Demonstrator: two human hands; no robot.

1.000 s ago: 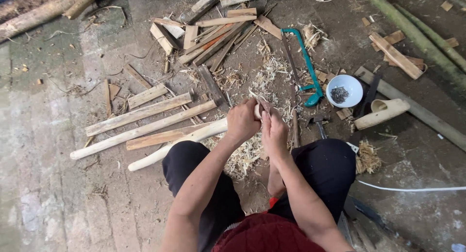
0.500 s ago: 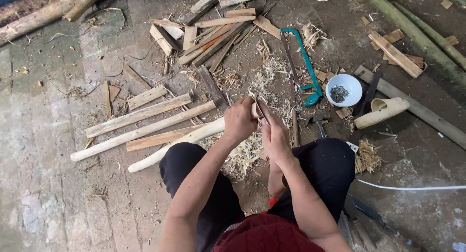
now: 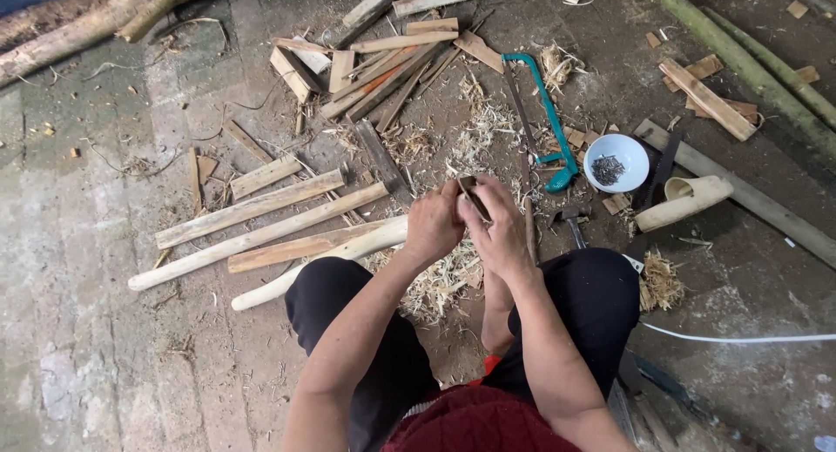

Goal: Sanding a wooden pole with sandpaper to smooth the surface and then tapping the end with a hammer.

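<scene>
A pale peeled pole [image 3: 322, 262] runs out past the left hand [image 3: 433, 226], which grips its end; the right hand [image 3: 498, 230], closed on a small blade [image 3: 473, 197], has drawn in against it since a moment ago, over shavings [image 3: 435, 282] on the floor.

**No packaging, labels, signs or screens**

Nothing of that kind shows anywhere in the head view. From twelve o'clock round to six, the ground carries only bare wood, shavings and hand tools, none with a visible label or wrapper. No sign stands at the edges, and no screen or display appears at any clock position.
</scene>
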